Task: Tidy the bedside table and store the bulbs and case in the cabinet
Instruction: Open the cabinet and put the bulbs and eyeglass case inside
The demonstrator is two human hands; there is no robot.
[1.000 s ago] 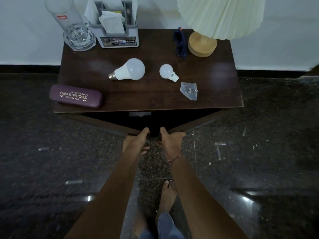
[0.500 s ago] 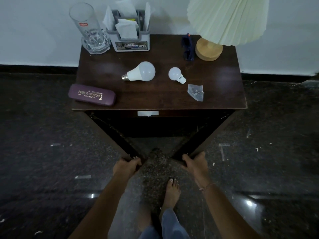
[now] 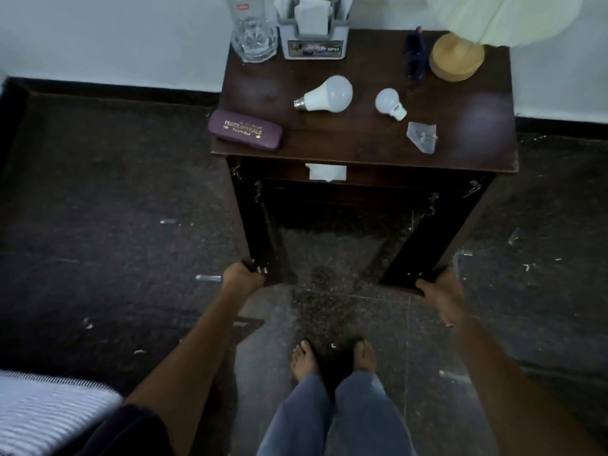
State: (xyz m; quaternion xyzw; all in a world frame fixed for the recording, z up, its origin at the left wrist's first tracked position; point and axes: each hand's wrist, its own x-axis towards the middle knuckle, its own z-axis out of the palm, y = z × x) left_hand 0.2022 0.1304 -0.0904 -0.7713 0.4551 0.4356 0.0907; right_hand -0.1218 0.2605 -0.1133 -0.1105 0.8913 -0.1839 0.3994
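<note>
A dark wooden bedside table stands against the wall. On its top lie a large white bulb, a small white bulb and a purple spectacle case at the front left corner. Below, both cabinet doors stand swung wide. My left hand grips the edge of the left door. My right hand grips the edge of the right door. The cabinet inside is dark.
A tall glass, a tissue holder, a blue item and a lamp base line the back. A small clear plastic bag lies front right. A striped bed corner is lower left. My bare feet stand on the floor before the cabinet.
Both hands have pulled the two doors from nearly closed to wide apart, moving outward and toward me. The view has shifted left, so the table now sits to the right.
</note>
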